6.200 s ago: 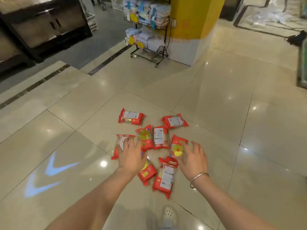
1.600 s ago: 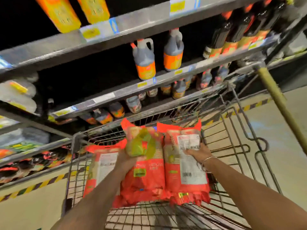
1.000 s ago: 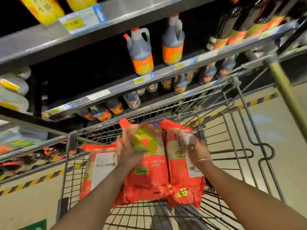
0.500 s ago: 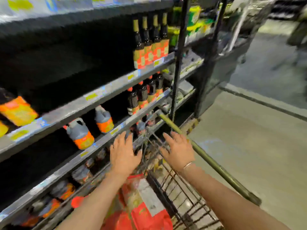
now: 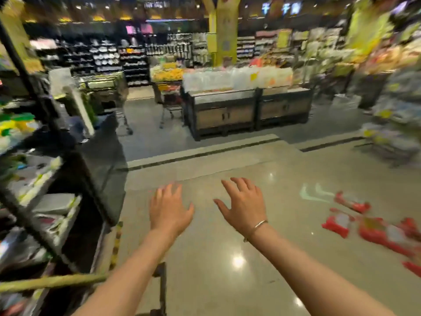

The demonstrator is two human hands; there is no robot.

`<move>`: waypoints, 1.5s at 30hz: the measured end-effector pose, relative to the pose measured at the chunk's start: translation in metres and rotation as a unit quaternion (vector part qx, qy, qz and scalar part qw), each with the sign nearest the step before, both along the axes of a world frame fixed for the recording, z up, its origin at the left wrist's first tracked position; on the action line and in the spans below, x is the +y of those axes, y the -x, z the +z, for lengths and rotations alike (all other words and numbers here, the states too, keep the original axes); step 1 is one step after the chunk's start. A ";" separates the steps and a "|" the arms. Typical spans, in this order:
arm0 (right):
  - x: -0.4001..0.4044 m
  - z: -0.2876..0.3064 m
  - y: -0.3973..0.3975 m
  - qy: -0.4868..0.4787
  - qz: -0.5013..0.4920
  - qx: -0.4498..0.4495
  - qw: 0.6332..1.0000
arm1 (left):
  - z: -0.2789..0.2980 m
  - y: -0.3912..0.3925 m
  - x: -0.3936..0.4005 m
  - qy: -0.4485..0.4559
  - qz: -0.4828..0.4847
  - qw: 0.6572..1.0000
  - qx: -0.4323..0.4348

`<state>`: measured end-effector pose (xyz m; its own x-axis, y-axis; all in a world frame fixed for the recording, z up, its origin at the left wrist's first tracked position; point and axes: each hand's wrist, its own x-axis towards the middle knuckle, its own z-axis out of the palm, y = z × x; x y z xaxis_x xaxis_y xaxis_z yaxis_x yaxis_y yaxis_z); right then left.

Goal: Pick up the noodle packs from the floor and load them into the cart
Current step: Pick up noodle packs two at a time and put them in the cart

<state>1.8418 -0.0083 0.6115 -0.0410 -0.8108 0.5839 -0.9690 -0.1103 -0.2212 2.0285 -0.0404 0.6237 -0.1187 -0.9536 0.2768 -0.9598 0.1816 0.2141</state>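
Both arms were stretched out in front, bare forearms roughly parallel, palms facing down. The left hand (image 5: 169, 209) had its fingers spread and relaxed, holding nothing. Same deal with the right hand (image 5: 245, 205), fingers splayed and empty, with a thin bracelet (image 5: 259, 224) round the wrist.

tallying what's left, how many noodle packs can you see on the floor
About 5, blurred: one farthest, one nearest the hands, one large in the middle, one at the right edge, one lowest. More may lie out of frame.
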 end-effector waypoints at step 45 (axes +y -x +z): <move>0.341 -0.036 1.190 -0.025 -0.563 0.029 0.826 | -0.040 1.322 0.177 -0.037 -0.539 0.840 -0.058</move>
